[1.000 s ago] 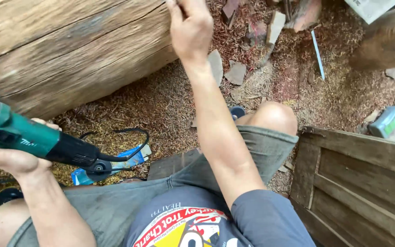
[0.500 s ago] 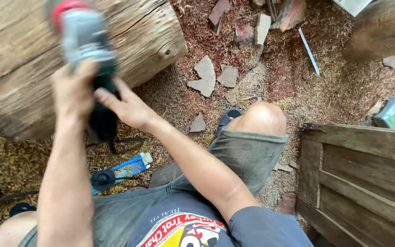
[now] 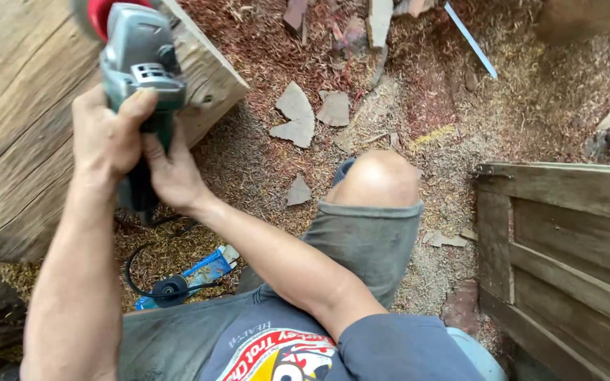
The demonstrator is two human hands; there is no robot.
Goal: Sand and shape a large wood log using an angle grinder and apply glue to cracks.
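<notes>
Grey-blue printed T-shirt [image 3: 361,346], grey denim shorts [image 3: 361,240]

Both arms reach forward and to the left from the seated body, forearms bare. The left hand [image 3: 107,134] sits uppermost, fingers curled shut in a grip, thumb pointing up. The right hand [image 3: 171,173] presses in just beside and below it, fingers wrapped closed. The right elbow bends near the chest, and the right knee is raised.

Green-grey grinder [image 3: 139,77] with red guard; weathered brown log [image 3: 22,134].
</notes>
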